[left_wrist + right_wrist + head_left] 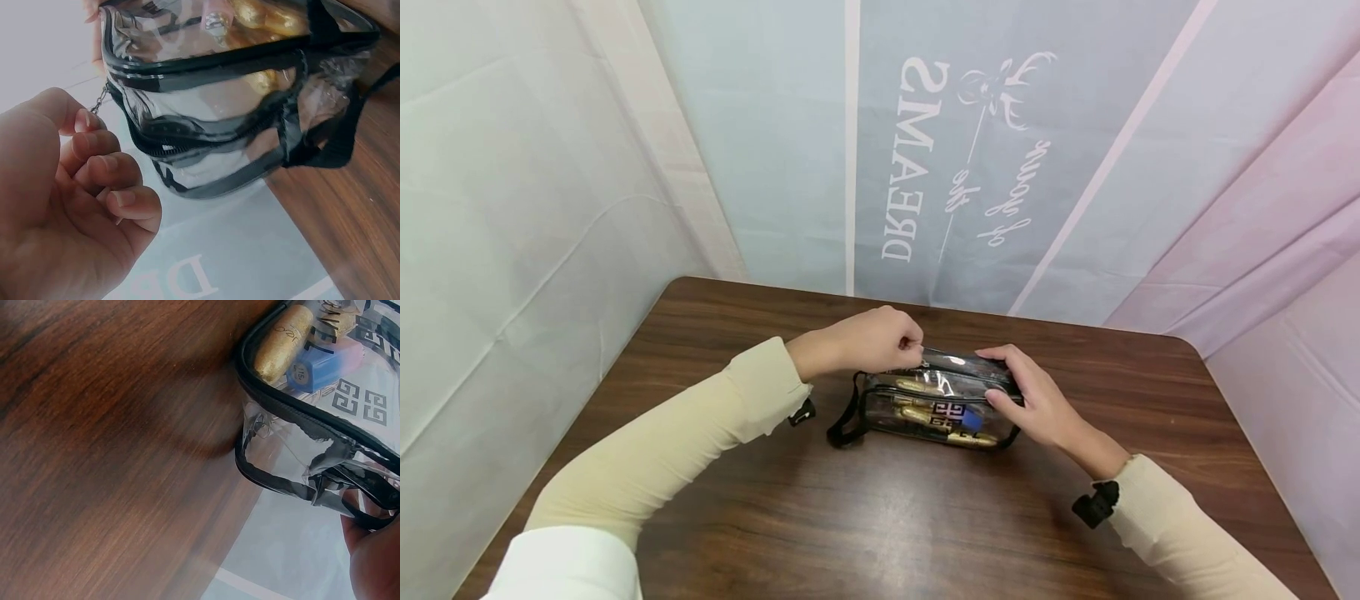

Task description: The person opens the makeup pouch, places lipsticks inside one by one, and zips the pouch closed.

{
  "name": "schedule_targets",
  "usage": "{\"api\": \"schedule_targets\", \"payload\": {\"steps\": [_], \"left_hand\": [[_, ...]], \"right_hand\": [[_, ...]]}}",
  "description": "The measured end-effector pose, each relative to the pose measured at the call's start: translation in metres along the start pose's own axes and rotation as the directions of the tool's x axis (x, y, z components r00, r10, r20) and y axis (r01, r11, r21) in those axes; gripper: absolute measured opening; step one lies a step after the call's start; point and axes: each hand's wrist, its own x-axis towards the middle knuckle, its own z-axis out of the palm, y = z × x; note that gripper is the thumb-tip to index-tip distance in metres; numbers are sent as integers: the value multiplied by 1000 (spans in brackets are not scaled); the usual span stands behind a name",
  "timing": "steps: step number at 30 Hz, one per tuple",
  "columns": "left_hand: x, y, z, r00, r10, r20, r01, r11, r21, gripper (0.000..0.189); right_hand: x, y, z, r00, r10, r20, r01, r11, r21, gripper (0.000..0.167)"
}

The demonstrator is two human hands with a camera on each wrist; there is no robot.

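Observation:
A clear plastic zip pouch (887, 410) with black trim and a printed square pattern sits on the table. Gold-coloured items (284, 344) and a small blue-and-pink box (322, 365) show through its wall. At the pouch's top left, my left hand (872, 337) has its fingers curled. The left wrist view shows thumb and forefinger pinching the small chain of the zipper pull (99, 100), next to the black zipper (175, 149). My right hand (1037, 404) grips the pouch's right end, thumb on the near top edge and fingers over the far side.
A black loop strap (842, 437) hangs from the pouch's left end onto the brown wood-grain table (880, 517). Behind the table's far edge hangs a pale blue printed cloth (790, 167), with light curtains at both sides.

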Motion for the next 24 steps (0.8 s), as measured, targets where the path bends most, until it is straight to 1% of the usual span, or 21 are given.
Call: {"api": "schedule_targets", "payload": {"steps": [7,12,18,24], "left_hand": [[-9,-12,-6,1000,-8,0,8,1000,-10,35],[-16,-18,-9,1000,-30,-2,30,999,-28,34],[-26,-27,-9,999,-45,-27,43,998,-44,35],[-37,-32,-10,997,-64,-39,61,996,-61,36]], "right_hand": [[1,0,0,1000,8,2,-8,1000,5,51],[1,-1,-1,1000,18,5,-18,1000,0,52],[0,-2,-1,999,35,13,-35,999,-4,51],[0,-3,0,999,33,16,-33,999,-8,51]]}}
